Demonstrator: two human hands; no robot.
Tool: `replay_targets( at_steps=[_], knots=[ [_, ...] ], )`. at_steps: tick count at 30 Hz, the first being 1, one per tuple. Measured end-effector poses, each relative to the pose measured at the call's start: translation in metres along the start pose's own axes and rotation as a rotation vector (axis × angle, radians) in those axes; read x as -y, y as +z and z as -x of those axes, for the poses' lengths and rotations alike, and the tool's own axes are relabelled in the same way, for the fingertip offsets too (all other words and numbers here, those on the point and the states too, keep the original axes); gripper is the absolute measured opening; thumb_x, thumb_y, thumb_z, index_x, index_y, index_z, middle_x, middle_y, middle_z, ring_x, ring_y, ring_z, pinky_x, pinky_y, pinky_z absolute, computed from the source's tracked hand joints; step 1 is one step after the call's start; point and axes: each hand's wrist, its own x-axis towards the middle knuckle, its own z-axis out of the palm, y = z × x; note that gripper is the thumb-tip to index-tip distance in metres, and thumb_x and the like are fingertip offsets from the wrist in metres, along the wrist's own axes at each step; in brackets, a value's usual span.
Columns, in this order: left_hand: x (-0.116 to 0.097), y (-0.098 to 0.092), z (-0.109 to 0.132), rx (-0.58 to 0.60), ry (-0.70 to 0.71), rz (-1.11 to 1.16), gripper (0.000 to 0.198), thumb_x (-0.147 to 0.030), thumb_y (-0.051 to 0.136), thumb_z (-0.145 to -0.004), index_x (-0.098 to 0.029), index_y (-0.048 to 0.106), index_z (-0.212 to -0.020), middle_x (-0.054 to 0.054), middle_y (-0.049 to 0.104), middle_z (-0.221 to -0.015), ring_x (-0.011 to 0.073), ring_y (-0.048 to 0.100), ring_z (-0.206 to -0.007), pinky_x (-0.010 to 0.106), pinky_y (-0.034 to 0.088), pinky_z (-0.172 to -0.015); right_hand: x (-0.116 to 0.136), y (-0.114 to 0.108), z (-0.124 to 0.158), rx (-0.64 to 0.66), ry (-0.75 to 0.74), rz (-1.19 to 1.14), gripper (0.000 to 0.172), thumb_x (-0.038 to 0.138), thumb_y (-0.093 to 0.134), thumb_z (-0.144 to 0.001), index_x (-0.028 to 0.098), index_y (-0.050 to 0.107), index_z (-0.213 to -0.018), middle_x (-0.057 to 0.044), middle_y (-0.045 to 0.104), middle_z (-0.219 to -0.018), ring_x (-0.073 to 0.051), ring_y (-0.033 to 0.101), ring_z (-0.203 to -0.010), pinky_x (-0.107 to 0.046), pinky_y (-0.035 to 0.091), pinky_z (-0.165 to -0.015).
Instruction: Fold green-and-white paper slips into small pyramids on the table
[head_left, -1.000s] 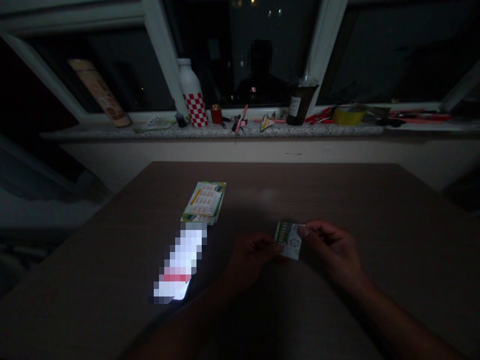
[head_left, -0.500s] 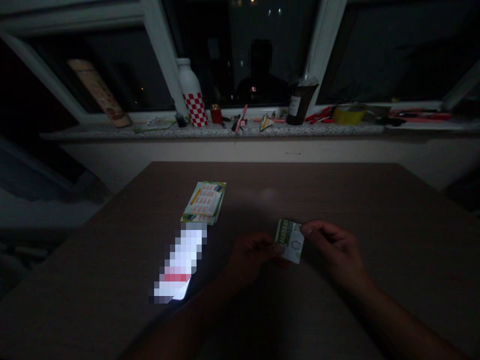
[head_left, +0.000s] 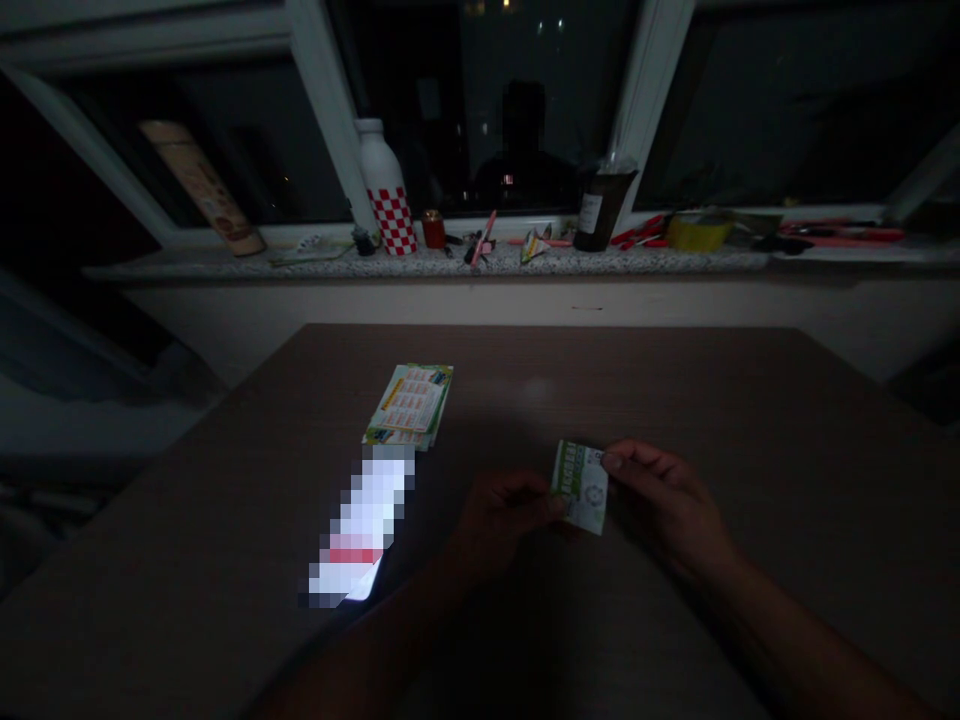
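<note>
A small green and white printed card [head_left: 583, 487] is held up between both hands over the table. My left hand [head_left: 504, 515] pinches its lower left edge between thumb and fingers. At the upper right corner, the thumb and forefinger of my right hand [head_left: 671, 492] close on the same card. Left of my hands lies a stack of printed cards [head_left: 411, 402] with rows of small orange and grey print. Just in front of that stack lies a phone [head_left: 364, 525] with a bright, blurred-out screen.
The dark wooden table [head_left: 225, 480] ends at a wall under a stone windowsill [head_left: 450, 268]. On the sill stand a red-checked white bottle [head_left: 388, 195], a tan flask [head_left: 202, 190], a small red jar [head_left: 433, 229], a dark cup [head_left: 600, 205], a yellow roll [head_left: 697, 232] and several pens.
The card has shifted very slightly downward and tilted a little between my hands. Both hands keep their hold, and the stack and phone lie where they were.
</note>
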Motion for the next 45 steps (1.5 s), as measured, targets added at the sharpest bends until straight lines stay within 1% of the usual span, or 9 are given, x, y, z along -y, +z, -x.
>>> replay_targets(
  at_steps=[3,9,14,21,27,33,36,41,45],
  knots=[
    [-0.002,0.0,0.001,-0.013,0.016,-0.025,0.01,-0.026,0.07,-0.071,-0.017,0.07,-0.066,0.002,0.07,-0.066,0.0154,0.064,-0.063,0.027,0.048,-0.063,-0.001,0.0,-0.001,0.025,0.026,-0.057,0.02,0.036,0.073,-0.071,0.017,0.065,-0.069,-0.001,0.062,-0.061,-0.013,0.055,-0.055,-0.024,0.043,-0.053],
    [-0.004,0.0,0.001,-0.1,0.037,-0.109,0.011,-0.025,0.069,-0.071,-0.016,0.07,-0.065,0.001,0.069,-0.067,0.0144,0.061,-0.064,0.025,0.045,-0.064,-0.001,-0.004,-0.001,0.047,-0.006,0.073,0.021,0.036,0.071,-0.075,0.016,0.068,-0.074,-0.004,0.067,-0.067,-0.015,0.059,-0.061,-0.026,0.046,-0.058],
    [0.0,-0.001,-0.001,-0.101,0.027,-0.101,0.011,-0.027,0.071,-0.069,-0.017,0.07,-0.064,0.002,0.068,-0.066,0.0148,0.06,-0.064,0.026,0.045,-0.064,-0.004,-0.006,0.0,0.036,-0.034,0.116,0.022,0.037,0.071,-0.074,0.016,0.068,-0.073,-0.003,0.066,-0.067,-0.015,0.059,-0.06,-0.026,0.045,-0.057],
    [0.005,-0.006,0.002,0.024,0.14,-0.263,0.015,-0.031,0.069,-0.074,-0.018,0.069,-0.066,0.001,0.065,-0.069,0.0147,0.058,-0.067,0.026,0.043,-0.066,-0.004,-0.003,0.002,-0.003,-0.021,0.025,0.017,0.033,0.075,-0.071,0.017,0.069,-0.07,0.0,0.065,-0.063,-0.012,0.056,-0.056,-0.023,0.043,-0.055],
    [-0.006,-0.005,0.006,0.158,0.344,-0.44,0.013,-0.027,0.062,-0.08,-0.022,0.072,-0.075,0.007,0.068,-0.087,0.0204,0.062,-0.081,0.031,0.046,-0.075,-0.005,0.006,0.001,0.083,0.137,-0.248,0.014,0.028,0.076,-0.068,0.016,0.069,-0.068,0.0,0.062,-0.059,-0.01,0.055,-0.052,-0.022,0.044,-0.052],
    [-0.007,-0.006,0.007,0.165,0.379,-0.444,0.011,-0.026,0.062,-0.08,-0.022,0.071,-0.075,0.007,0.068,-0.089,0.0209,0.063,-0.082,0.032,0.047,-0.075,-0.005,0.009,0.001,0.158,0.217,-0.379,0.015,0.029,0.078,-0.064,0.017,0.068,-0.065,-0.001,0.065,-0.061,-0.013,0.059,-0.056,-0.025,0.048,-0.057],
    [-0.004,-0.008,0.004,0.147,0.403,-0.477,0.013,-0.027,0.062,-0.08,-0.018,0.069,-0.074,0.007,0.068,-0.087,0.0191,0.063,-0.08,0.03,0.048,-0.074,-0.007,0.004,0.002,0.145,0.117,-0.257,0.017,0.032,0.075,-0.068,0.018,0.067,-0.067,0.0,0.063,-0.059,-0.012,0.057,-0.053,-0.024,0.047,-0.055],
    [0.001,-0.009,0.003,0.056,0.403,-0.673,0.022,-0.028,0.064,-0.077,-0.017,0.065,-0.096,0.007,0.067,-0.096,0.0204,0.062,-0.088,0.033,0.047,-0.081,-0.008,-0.006,0.003,0.029,-0.255,0.3,0.015,0.032,0.067,-0.078,0.018,0.066,-0.072,0.0,0.061,-0.061,-0.012,0.055,-0.053,-0.022,0.043,-0.049],
    [0.0,-0.009,0.005,-0.07,0.458,-0.764,0.025,-0.026,0.064,-0.076,-0.02,0.061,-0.101,0.005,0.066,-0.096,0.0195,0.061,-0.089,0.032,0.048,-0.08,-0.005,-0.006,0.004,0.141,-0.587,0.673,0.006,0.02,0.06,-0.082,0.019,0.063,-0.076,-0.002,0.063,-0.07,-0.014,0.059,-0.063,-0.025,0.045,-0.057]
  ],
)
